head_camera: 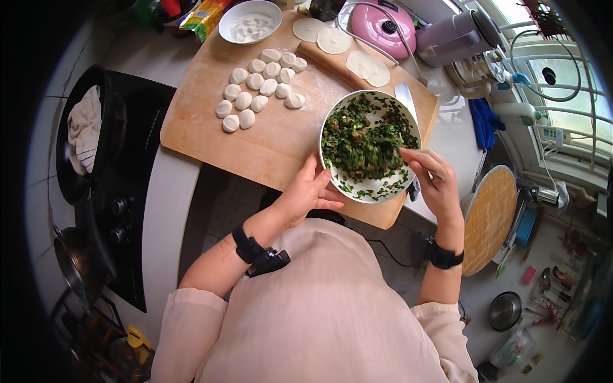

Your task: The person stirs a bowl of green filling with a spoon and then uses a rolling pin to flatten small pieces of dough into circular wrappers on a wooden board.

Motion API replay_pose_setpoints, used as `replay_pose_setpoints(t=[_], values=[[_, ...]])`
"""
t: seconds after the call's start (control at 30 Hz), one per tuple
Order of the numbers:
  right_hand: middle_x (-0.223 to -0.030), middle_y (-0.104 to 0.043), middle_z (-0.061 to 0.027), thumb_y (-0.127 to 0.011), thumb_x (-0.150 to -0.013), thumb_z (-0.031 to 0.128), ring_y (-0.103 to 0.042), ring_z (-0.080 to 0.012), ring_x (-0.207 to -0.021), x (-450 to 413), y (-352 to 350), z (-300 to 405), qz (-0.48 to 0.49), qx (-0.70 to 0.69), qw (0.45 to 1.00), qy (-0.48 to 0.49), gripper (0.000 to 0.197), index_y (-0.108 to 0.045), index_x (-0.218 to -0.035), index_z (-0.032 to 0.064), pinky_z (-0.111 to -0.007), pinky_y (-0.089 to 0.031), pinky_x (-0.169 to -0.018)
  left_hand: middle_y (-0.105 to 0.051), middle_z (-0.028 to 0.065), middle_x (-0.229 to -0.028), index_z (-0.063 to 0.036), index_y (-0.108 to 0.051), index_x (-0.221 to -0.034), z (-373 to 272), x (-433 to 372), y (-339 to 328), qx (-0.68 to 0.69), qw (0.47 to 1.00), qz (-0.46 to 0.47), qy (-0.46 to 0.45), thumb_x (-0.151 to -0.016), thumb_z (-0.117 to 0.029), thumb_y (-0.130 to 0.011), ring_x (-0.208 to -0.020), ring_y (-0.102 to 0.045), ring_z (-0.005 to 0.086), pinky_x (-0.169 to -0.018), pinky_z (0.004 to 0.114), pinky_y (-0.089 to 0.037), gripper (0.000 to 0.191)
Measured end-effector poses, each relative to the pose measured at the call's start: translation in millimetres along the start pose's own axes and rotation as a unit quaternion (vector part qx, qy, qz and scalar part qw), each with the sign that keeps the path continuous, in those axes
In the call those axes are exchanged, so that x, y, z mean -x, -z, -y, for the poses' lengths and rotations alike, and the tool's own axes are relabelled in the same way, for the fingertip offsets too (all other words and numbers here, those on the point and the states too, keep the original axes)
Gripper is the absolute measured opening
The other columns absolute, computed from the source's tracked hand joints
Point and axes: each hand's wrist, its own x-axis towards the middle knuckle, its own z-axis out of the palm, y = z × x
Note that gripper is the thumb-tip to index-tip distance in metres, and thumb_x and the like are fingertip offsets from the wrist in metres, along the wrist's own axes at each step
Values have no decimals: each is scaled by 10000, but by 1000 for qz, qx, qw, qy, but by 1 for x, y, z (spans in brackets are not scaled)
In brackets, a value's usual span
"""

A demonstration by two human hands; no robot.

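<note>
A white bowl [346, 187] of chopped green filling [354, 139] with brownish bits sits at the board's near right edge. My left hand [309, 194] steadies the bowl at its lower left, thumb by the rim and fingers beneath. Over the right rim, my right hand [433, 174] has its fingers pinched together on what looks like a utensil; its lower end is lost in motion blur and filling. Beyond the bowl, a flat metal blade [405, 98] lies partly hidden. Small floured dough pieces [255, 81] are grouped left of the bowl on the wooden board [206, 129].
Rolled dough wrappers [334, 40] lie along the board's far side, some on a wooden strip. A bowl of flour [251, 28] stands at the far edge, near a pink appliance [383, 21]. At left, a pan [64, 143] holding a cloth [85, 129] sits on the black cooktop [139, 167].
</note>
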Motion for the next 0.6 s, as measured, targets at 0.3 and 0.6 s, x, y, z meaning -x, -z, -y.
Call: replay_pose_setpoints(t=[0.3,0.6], values=[[-790,-624,-46,-655,-762,15,-544,-233,-706,27,-28,18,35,144,983,112,270,-655,-1022,85,-337,-422,-665,-406,86,-1323,-200,-100,-1441,1,1,-1,9,1000,6,4,-1006,-199,-340,-922,-635,209,-737,346,-571,496],[-899,-634,-60,-664,-728,5,-571,-239,-803,-36,-34,13,-76,180,966,169,350,-646,-1065,98,-343,-442,-702,-395,85,-1335,-206,-88,-1443,5,-1,0,9,1000,6,17,-1006,-225,-353,-919,-638,220,-747,355,-569,511]])
